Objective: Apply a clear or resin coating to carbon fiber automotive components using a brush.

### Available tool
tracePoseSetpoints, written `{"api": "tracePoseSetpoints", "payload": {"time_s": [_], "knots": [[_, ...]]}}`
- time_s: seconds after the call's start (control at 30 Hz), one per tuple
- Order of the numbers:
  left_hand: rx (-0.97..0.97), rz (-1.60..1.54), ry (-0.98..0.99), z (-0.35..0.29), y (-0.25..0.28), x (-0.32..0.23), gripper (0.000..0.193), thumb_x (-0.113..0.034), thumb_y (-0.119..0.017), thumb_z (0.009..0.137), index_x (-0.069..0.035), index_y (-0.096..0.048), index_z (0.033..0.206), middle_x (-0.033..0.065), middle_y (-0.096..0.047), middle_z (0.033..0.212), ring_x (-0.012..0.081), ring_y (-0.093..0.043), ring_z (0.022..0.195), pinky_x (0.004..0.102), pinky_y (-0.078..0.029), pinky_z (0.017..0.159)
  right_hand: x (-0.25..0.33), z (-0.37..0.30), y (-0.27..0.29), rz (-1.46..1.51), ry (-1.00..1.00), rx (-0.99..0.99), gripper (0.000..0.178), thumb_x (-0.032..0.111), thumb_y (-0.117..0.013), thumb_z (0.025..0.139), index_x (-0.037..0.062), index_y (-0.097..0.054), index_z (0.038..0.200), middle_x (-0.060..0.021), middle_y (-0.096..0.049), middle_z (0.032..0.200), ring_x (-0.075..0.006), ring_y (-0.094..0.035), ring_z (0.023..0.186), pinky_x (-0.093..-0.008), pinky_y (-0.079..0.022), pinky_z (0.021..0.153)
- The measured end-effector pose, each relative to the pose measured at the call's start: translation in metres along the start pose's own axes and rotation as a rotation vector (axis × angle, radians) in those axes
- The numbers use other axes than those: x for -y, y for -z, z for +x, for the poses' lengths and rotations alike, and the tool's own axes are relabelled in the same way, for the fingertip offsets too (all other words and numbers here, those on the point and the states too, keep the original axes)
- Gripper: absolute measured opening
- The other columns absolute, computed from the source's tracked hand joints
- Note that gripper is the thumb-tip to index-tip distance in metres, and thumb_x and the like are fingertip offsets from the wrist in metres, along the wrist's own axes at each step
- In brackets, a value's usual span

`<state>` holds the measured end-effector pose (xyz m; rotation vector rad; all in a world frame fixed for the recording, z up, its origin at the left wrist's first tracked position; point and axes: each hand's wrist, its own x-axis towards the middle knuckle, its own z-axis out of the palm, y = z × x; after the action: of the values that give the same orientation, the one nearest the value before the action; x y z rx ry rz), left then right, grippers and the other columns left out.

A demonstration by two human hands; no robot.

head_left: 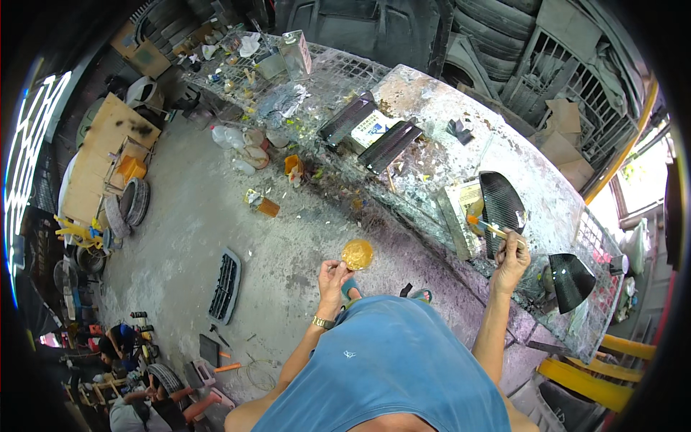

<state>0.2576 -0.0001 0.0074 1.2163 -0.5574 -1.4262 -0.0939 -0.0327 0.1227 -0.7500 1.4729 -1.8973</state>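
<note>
My left hand pinches the rim of a round cup of amber liquid, held out over the floor beside the workbench. In my closed right hand is a paintbrush, its orange-tinted bristles pointing left. The brush passes over a curved black carbon-weave cover, which rests on a printed sheet and block at the bench's near edge. I cannot tell whether the bristles touch it. A second carbon-weave cover stands at the right, near my right wrist.
Two carbon-weave strips lie farther along the bench, with small black pieces beyond. A metal can stands at its far left. A grille and tyres are on the floor. Another person works at lower left.
</note>
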Motion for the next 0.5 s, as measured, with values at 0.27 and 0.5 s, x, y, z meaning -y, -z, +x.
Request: {"api": "tracePoseSetpoints", "payload": {"time_s": [0.27, 0.5], "knots": [[0.057, 0.065, 0.050, 0.056, 0.072, -0.043, 0.027, -0.019, -0.063, 0.091, -0.004, -0.046, 0.104, 0.0069, -0.056, 0.095, 0.0164, -0.060, 0.090, 0.0331, -0.054, 0.084, -0.016, -0.058, -0.101, -0.206, 0.026, 0.061, 0.017, 0.018, -0.061, 0.093, 0.0017, -0.066, 0.092, 0.0017, -0.053, 0.065, -0.0021, -0.038, 0.050, -0.0177, -0.027, 0.044], [0.119, 0.112, -0.009, 0.108, 0.120, -0.057, 0.022, -0.011, -0.063, 0.089, -0.004, -0.048, 0.103, 0.0056, -0.057, 0.094, 0.0123, -0.058, 0.087, 0.0293, -0.053, 0.079, -0.023, -0.092, -0.150, -0.272, -0.041, 0.076, 0.015, 0.015, -0.060, 0.092, 0.0016, -0.066, 0.094, 0.0014, -0.056, 0.070, -0.0016, -0.041, 0.055, -0.0174, -0.029, 0.047]]}}
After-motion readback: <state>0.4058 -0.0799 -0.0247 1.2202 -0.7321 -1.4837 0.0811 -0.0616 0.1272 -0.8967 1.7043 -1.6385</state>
